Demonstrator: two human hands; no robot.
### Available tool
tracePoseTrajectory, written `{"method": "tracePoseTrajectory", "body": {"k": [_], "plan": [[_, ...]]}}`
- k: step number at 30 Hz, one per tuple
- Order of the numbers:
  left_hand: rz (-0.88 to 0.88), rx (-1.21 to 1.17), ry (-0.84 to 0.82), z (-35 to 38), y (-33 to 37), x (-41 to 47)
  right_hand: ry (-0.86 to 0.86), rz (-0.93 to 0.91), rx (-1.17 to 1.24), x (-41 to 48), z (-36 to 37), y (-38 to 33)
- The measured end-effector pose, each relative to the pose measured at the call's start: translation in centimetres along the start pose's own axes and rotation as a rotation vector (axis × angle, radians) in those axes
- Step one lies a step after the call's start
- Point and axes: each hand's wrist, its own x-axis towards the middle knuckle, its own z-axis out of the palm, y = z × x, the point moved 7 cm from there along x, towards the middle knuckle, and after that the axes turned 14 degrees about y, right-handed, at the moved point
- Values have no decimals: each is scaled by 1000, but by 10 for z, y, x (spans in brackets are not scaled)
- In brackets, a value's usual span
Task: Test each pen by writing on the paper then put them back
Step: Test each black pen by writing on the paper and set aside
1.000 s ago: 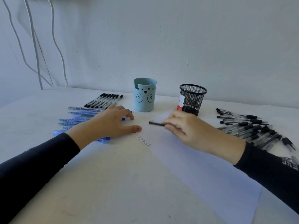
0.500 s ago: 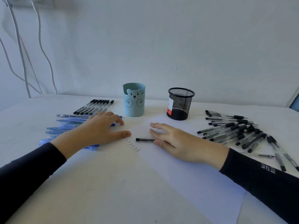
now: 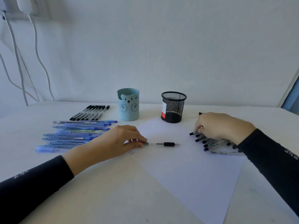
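Lying flat on the paper (image 3: 194,172), the pen (image 3: 169,144) is stretching left to right across the sheet's upper part, its dark band sitting toward the right end. The left hand (image 3: 113,141) is resting at the paper's left edge, thumb and forefinger curling in and pinching the pen's left end. The right hand (image 3: 221,125) is sitting over the pile (image 3: 208,143) of black pens just off the paper's right edge, fingers bending down onto the barrels; whether they are gripping one I cannot tell. A loose pen (image 3: 226,153) is lying along that edge near the sheet's right corner. The paper is sitting cornerwise, its far corner pointing between the bear cup (image 3: 128,109) and the mesh cup (image 3: 174,110), both standing upright near the far edge of the table (image 3: 105,199). Blue pens (image 3: 72,135) are lying in rows left of the left hand, with a black row (image 3: 92,113) behind them. Open paper is stretching between the pen's right end and the pile, and the sheet's near half is running wide toward the person.
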Motion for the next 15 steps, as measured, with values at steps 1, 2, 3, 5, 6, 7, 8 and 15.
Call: {"method": "tracePoseTrajectory", "body": {"k": [1,2,3,5,6,7,8,15], "plan": [[40,24,40,-5,4,2,17,1,2,0,-3,0],[73,43,106,-14,8,7,33,-1,9,0,-5,-1],[95,55,199,-26,12,12,60,-7,24,-1,-7,-2],[69,74,417,-56,10,21,154,-28,59,-1,-14,-7],[20,84,524,-73,4,24,223,-38,71,-2,-18,-10],[-44,94,620,-90,-5,25,300,-53,93,-2,-23,-15],[-117,104,694,-105,-16,26,373,-80,138,-4,-29,-21],[-589,476,557,-138,-124,6,492,-251,429,-17,-39,-73]]}}
